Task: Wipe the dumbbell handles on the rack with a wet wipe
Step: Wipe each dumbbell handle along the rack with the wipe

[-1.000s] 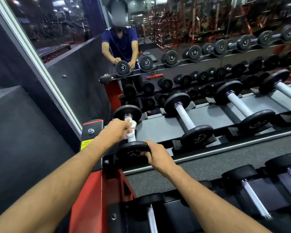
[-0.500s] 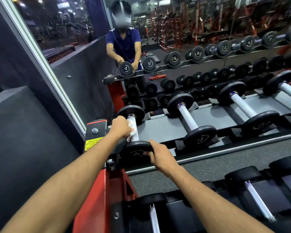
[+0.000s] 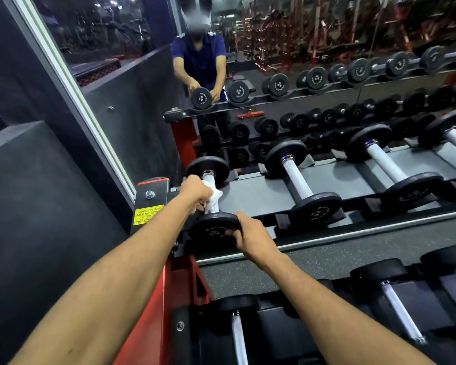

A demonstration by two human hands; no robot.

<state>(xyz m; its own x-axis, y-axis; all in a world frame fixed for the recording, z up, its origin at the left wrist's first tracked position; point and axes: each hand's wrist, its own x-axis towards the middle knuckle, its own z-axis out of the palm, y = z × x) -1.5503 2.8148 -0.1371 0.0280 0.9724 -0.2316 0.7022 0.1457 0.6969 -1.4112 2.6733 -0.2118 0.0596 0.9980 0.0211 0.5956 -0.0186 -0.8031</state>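
Observation:
The leftmost dumbbell [image 3: 211, 231] lies on the top shelf of the rack [image 3: 256, 198], black plates at both ends and a silver knurled handle between. My left hand [image 3: 195, 189] grips a white wet wipe [image 3: 213, 197] wrapped around that handle, near its far end. My right hand [image 3: 248, 234] holds the near plate by its right rim. Two more dumbbells [image 3: 299, 180] [image 3: 391, 167] with bare silver handles lie to the right on the same shelf.
A lower shelf holds several dumbbells [image 3: 237, 335] near my forearms. The red rack upright [image 3: 153, 312] with a yellow sticker [image 3: 147, 214] stands at left, against a dark wall. A mirror [image 3: 274, 61] behind the rack reflects a person and the dumbbell rows.
My left hand with the wipe has slid a little along the handle toward the far plate. My right hand keeps its hold on the near plate.

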